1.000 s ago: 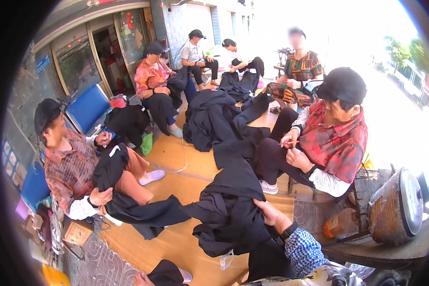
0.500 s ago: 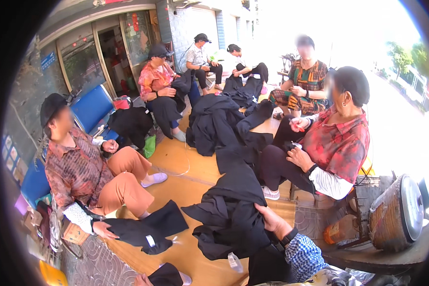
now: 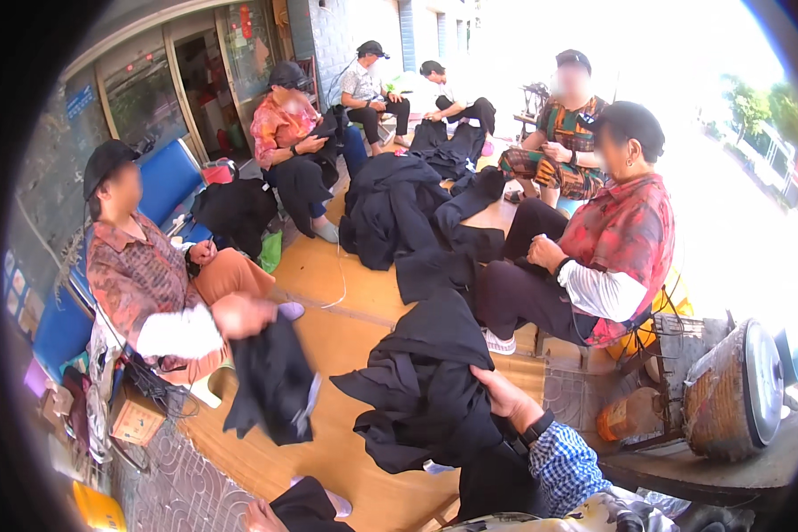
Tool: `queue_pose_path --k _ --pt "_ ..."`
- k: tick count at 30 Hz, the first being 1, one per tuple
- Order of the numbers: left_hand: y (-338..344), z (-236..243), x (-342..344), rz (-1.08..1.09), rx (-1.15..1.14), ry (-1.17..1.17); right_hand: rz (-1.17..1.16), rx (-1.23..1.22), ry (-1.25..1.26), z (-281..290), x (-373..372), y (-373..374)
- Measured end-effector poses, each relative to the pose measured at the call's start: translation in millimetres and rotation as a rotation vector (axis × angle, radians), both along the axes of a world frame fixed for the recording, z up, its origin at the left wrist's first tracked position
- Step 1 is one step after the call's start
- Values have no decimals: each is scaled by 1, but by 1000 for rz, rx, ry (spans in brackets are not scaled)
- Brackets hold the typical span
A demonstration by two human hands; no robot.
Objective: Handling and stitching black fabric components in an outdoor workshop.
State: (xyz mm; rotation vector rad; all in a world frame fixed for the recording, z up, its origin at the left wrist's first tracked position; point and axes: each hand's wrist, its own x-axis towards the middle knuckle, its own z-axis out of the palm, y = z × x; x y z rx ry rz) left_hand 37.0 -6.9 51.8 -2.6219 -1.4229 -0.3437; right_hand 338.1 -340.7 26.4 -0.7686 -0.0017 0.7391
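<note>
My right hand [image 3: 504, 395], below a dark wristband and a blue checked cuff, grips the right edge of a black garment [image 3: 430, 390]. The garment is bunched in folds over the tan work surface, with a pale tag at its lower edge. At the lower edge of the view my left hand [image 3: 264, 518] is mostly cut off. Its curled fingers are against a smaller black cloth [image 3: 309, 507], which has a pale lilac piece beside it. Left of my garment, a co-worker's blurred hand [image 3: 244, 315] holds up another black garment [image 3: 275, 381].
A heap of black garments [image 3: 395, 208] lies farther along the tan surface [image 3: 328, 355]. Several people sit around it. At right stand a lidded round pot [image 3: 736, 395] and a metal frame. Blue chairs [image 3: 168, 177] and a cardboard box [image 3: 137, 417] are at left.
The co-worker at left has lifted the black garment off the surface. The person at right has lowered the hand that held something red. My hands keep their hold; the view has shifted slightly.
</note>
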Motion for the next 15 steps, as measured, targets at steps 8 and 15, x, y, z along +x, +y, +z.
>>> queue_pose_path --k 8,15 --pt "-8 15 2 -138 79 -119 -28 -33 -12 -1 1 -9" --pt "9 -23 -9 -146 28 -272 -2 -30 -12 -2 1 -9"
